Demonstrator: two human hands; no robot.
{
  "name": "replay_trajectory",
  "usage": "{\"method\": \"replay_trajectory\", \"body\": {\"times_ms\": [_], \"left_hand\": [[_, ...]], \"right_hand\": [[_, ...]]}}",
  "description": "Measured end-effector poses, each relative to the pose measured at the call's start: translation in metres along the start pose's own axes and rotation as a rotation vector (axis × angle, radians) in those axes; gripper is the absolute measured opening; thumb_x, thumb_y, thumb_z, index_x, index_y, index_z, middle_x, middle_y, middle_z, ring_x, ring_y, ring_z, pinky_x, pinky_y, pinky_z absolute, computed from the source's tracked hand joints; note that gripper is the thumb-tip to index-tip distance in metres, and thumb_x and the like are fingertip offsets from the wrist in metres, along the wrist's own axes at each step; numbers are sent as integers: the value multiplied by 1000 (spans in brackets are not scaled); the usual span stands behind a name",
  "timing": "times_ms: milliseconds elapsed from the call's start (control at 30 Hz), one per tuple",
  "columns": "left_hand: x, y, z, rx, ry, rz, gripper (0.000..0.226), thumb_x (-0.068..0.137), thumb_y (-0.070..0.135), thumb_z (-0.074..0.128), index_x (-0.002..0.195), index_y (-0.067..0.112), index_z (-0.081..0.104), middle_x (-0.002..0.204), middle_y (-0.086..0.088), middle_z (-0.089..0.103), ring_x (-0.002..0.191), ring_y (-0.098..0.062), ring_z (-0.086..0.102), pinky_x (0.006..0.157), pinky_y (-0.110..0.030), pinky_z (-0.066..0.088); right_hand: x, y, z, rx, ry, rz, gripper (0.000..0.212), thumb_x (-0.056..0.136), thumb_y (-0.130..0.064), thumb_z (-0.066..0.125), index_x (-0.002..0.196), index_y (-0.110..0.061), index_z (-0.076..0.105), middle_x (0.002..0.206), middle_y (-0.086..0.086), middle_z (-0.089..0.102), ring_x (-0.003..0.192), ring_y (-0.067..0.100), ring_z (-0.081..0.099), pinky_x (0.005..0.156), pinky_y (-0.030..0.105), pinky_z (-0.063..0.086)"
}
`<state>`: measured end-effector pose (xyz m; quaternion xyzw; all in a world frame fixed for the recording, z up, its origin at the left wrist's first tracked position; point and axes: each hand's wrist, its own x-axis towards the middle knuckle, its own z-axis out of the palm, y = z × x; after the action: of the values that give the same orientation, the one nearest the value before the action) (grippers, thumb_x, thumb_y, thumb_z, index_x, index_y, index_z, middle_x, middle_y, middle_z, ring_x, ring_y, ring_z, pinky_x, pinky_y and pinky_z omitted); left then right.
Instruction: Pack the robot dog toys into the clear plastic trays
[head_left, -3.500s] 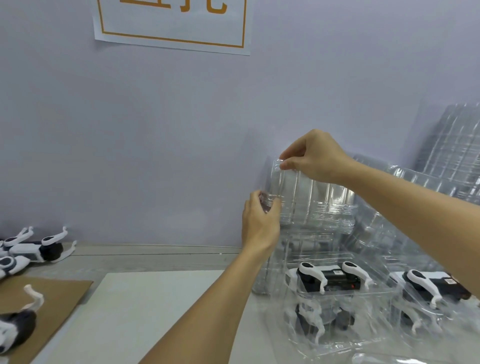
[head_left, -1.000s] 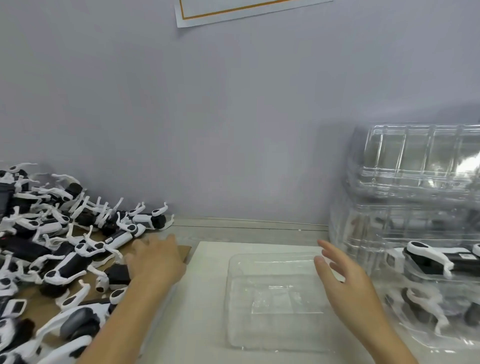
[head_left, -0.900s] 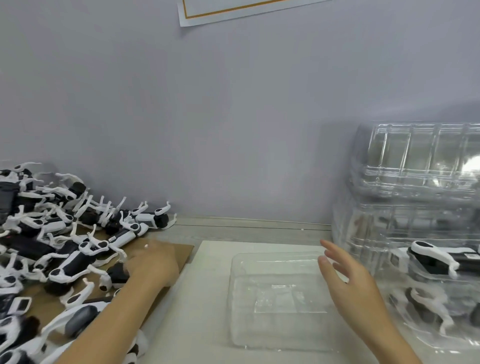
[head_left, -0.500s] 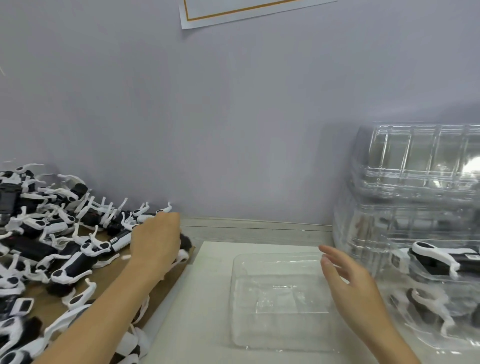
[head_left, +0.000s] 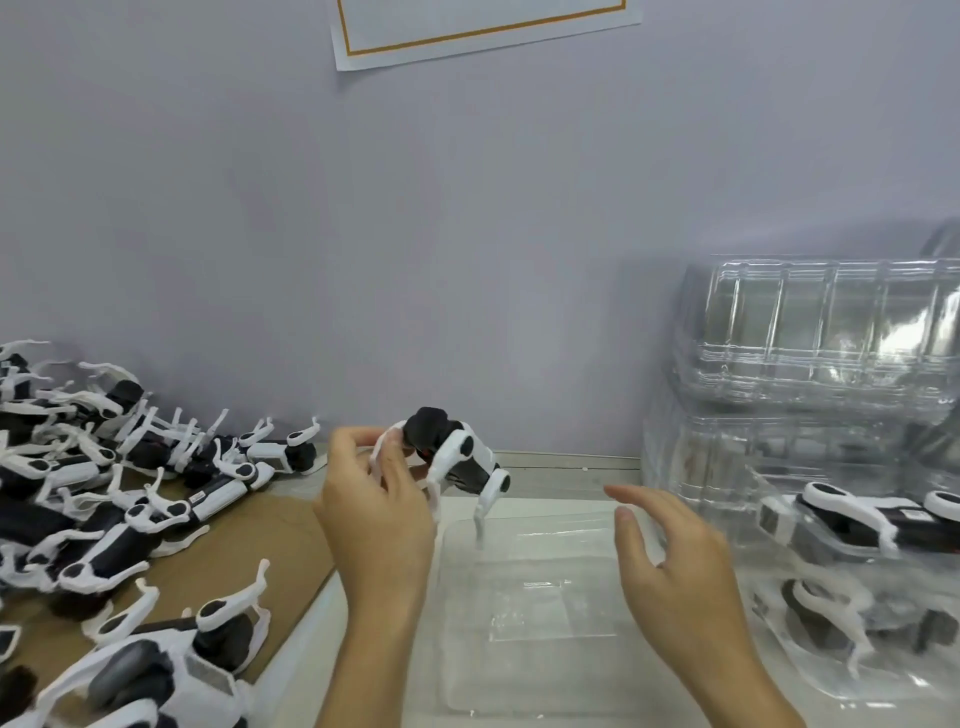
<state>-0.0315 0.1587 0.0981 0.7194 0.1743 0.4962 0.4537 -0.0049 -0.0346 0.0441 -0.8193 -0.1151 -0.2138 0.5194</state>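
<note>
One camera sits on the person's head. It looks forward and down, close over the table (head_left: 566, 467) by the wall (head_left: 467, 234).

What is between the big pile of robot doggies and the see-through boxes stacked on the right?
The head view shows the empty clear tray, with both hands over it; the left hand holds one robot dog.

In front of me an open tray (head_left: 545, 613) lies on the surface (head_left: 561, 467). My left hand (head_left: 379, 514) holds a toy dog (head_left: 457, 462) above the tray's far left corner; my right hand (head_left: 675, 566) hovers over its right edge. A heap of toy dogs (head_left: 104, 499) lies left on cardboard (head_left: 280, 535). Stacked trays (head_left: 821, 395) stand right, against the wall (head_left: 467, 234)
</note>
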Motion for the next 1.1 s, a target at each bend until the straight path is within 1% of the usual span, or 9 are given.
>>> {"method": "replay_trajectory", "body": {"times_ms": [100,200,367,533,633,833,900,1000,1100], "left_hand": [[-19,2,11,-70,12,78,12,98,20,55,87,16,54,70,12,62,67,9,62,53,-5,41],[-34,2,22,-62,-81,148,10,98,24,56,88,20,55,73,15,63,70,2,64,54,-12,45],[-51,8,30,-23,-261,311,8,96,33,56,94,25,59,79,15,66,73,-3,64,58,-15,51],[-52,10,30,-93,-501,266,19,90,50,58,98,33,62,88,18,69,90,-3,66,71,-29,55],[-49,12,27,-199,-638,236,22,93,49,49,97,33,64,89,19,70,92,-3,68,68,-14,50],[-31,-5,23,-199,-434,52,13,92,37,62,105,37,66,110,22,66,113,-2,56,93,-26,46],[-28,-11,20,-226,-508,-117,27,88,44,70,114,41,62,121,25,61,119,1,53,99,-27,44],[-28,-14,19,-539,-687,-433,48,74,56,74,118,40,63,125,9,65,112,-14,66,95,-39,53],[-31,-16,20,-655,-727,-474,49,72,53,74,116,33,67,122,-3,67,107,-25,68,90,-46,57]], "right_hand": [[-1,-12,8,13,7,-77,24,95,-17,56,110,-30,70,105,-26,65,106,-4,59,95,22,42],[-2,-23,16,135,-53,-71,23,98,-23,55,109,-41,64,97,-27,69,100,-6,62,83,6,42],[-3,-26,14,423,-230,7,27,100,-24,55,121,-41,61,103,-15,72,91,10,71,78,25,56],[1,-22,10,467,-173,23,29,93,-20,66,119,-32,63,98,-9,73,81,14,72,63,20,54],[5,-16,9,465,-80,87,22,92,-19,68,112,-28,67,92,-5,75,77,16,73,59,29,58],[13,-7,-1,714,-59,222,18,94,-23,60,109,-20,70,94,7,77,83,26,75,70,20,57],[14,-8,-2,796,-75,269,23,91,-25,60,111,-18,69,95,11,76,84,28,75,71,23,58],[14,-11,-1,866,-126,299,35,80,-33,60,111,-19,69,97,12,76,86,28,74,70,23,57],[12,-10,4,858,-192,299,36,82,-34,58,115,-21,67,104,8,75,89,27,74,75,29,55]]}}
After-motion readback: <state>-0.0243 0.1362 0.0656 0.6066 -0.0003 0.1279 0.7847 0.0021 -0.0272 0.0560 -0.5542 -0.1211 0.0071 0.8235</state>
